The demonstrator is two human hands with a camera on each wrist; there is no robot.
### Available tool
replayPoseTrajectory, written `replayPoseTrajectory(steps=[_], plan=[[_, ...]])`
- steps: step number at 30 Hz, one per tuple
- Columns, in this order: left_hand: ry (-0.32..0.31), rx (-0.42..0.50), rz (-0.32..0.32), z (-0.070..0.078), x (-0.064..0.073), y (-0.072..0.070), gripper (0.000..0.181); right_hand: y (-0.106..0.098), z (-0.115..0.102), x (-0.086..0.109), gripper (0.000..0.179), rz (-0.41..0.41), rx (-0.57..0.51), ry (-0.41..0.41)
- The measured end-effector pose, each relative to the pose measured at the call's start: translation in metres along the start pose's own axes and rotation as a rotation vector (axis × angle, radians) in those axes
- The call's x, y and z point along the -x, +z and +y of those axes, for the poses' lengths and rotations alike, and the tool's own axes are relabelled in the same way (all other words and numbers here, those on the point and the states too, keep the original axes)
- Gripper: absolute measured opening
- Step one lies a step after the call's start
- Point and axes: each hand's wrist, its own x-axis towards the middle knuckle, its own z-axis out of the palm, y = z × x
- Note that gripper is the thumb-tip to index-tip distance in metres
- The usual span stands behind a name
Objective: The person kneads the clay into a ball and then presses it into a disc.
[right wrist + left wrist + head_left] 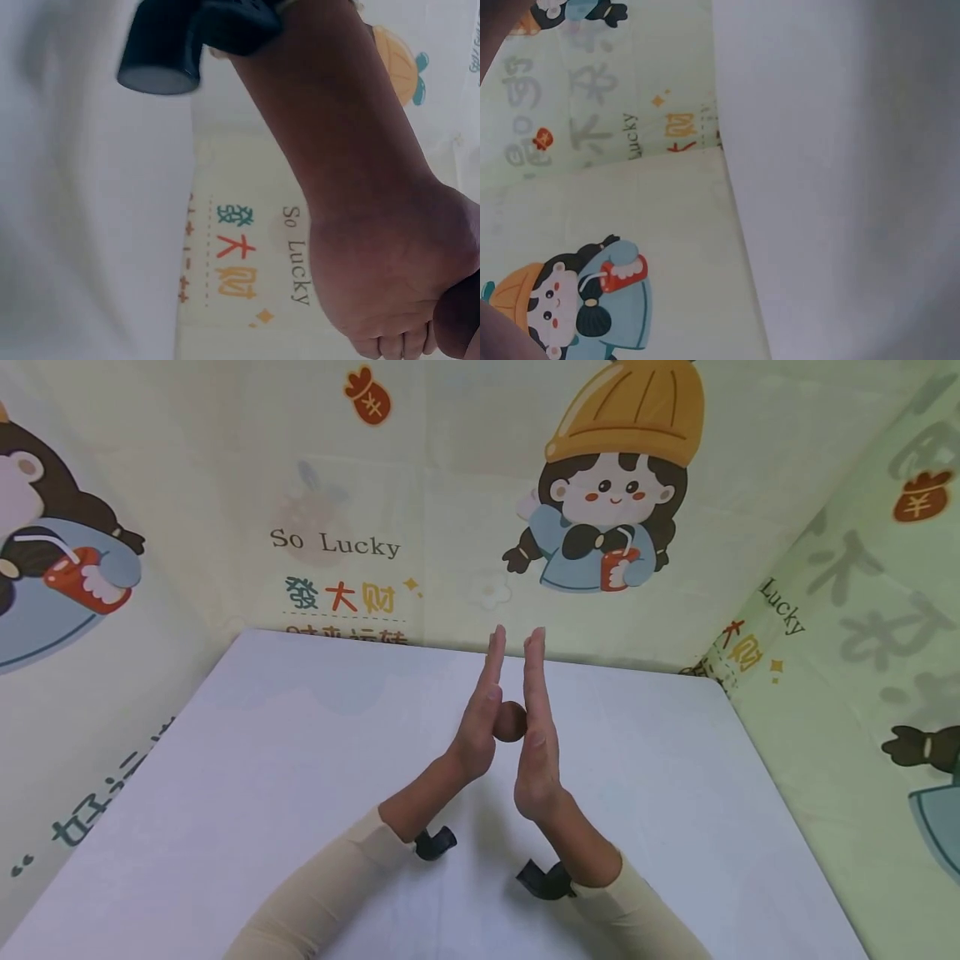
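Observation:
A small brown ball (510, 722) sits between the two palms, above the white table in the head view. My left hand (478, 727) is on its left side, fingers straight and pointing up and away. Against the other side rests my right hand (538, 735), its fingers straight too. Only the two palms hold the ball; no fingers curl round it. The right wrist view shows the left hand's palm and wrist, with the dark ball (459, 321) cut off at the lower right edge. In the left wrist view just blurred bits of skin show at the left corners.
Under the hands lies a white tabletop (360, 710). Pale cloth walls (465, 485) printed with cartoon figures and lettering stand behind it and on both sides. Black wrist cameras hang under the left wrist (437, 843) and the right wrist (546, 880).

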Motion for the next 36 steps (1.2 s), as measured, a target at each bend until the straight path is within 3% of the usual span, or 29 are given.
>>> replayPoseTrajectory(steps=[13,23,36], plan=[[0.018,0.012,-0.081,0.008,0.020,0.017,0.076,-0.014,0.004,-0.010,0.088,0.058,0.035,-0.013],[0.069,0.054,-0.070,0.023,0.019,0.023,0.076,-0.016,0.005,-0.012,0.086,0.055,-0.004,0.024],[0.119,0.065,-0.003,0.042,0.009,0.019,0.080,-0.011,0.019,0.003,0.085,0.015,-0.050,0.045]])
